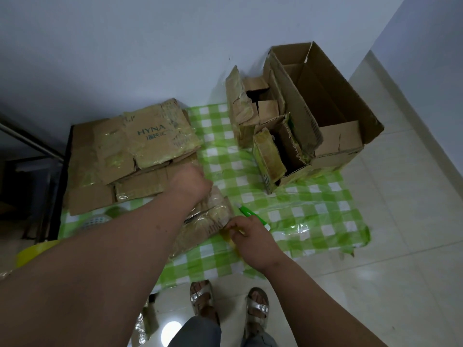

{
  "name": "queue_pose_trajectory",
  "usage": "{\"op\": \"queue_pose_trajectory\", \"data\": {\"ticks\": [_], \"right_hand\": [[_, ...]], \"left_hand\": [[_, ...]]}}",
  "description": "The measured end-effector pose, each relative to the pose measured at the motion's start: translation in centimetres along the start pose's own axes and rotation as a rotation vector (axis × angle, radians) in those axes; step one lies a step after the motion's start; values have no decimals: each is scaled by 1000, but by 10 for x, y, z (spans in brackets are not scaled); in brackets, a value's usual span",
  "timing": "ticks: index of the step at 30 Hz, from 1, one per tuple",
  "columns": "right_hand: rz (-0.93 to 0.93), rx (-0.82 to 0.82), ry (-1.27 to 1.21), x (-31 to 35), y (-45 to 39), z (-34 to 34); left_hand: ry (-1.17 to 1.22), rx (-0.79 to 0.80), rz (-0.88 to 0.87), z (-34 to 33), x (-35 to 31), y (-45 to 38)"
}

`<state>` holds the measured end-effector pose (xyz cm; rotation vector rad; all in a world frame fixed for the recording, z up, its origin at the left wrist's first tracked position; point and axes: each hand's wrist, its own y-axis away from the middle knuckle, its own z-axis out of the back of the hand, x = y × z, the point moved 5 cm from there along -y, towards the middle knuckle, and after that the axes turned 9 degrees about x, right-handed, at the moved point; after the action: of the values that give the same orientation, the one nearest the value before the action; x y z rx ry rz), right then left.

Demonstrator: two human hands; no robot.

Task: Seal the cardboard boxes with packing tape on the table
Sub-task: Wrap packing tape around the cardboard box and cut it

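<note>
A small flattened cardboard box (208,221), covered in glossy yellowish tape, lies on the green checked tablecloth (288,204) near the front edge. My left hand (191,180) rests on its far end, fingers hidden behind the hand. At the box's right corner my right hand (246,232) pinches a strip of yellow tape (229,236). A green and white utility knife (251,214) lies just beyond my right hand. A yellow tape roll (33,251) shows at the left, partly hidden by my left arm.
A pile of flattened taped boxes (140,151), one printed HYNA, fills the table's left side. Several open boxes (320,116) stand at the back right, the largest overhanging the edge. The wall is behind. My feet in silver sandals (230,304) stand on the white tiles.
</note>
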<state>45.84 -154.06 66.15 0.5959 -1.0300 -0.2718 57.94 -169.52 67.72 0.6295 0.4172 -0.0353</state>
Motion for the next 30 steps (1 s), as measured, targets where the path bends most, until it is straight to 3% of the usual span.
{"op": "queue_pose_trajectory", "data": {"ticks": [4,9,15,17,22,30], "right_hand": [[18,14,32,2,-6,-4],[43,17,38,5,-11,-6],[-19,80,-43,9,-14,-6],[-38,88,-66,10,-14,-6],[-11,13,-118,9,-9,-7],[37,-21,16,11,-8,-6]], "left_hand": [[153,-27,22,-2,8,-1],[105,13,-58,-8,13,5],[86,249,-95,-11,15,28],[-21,304,-76,-17,18,32],[-245,200,-66,-28,21,40],[-162,162,-81,-31,30,40]]}}
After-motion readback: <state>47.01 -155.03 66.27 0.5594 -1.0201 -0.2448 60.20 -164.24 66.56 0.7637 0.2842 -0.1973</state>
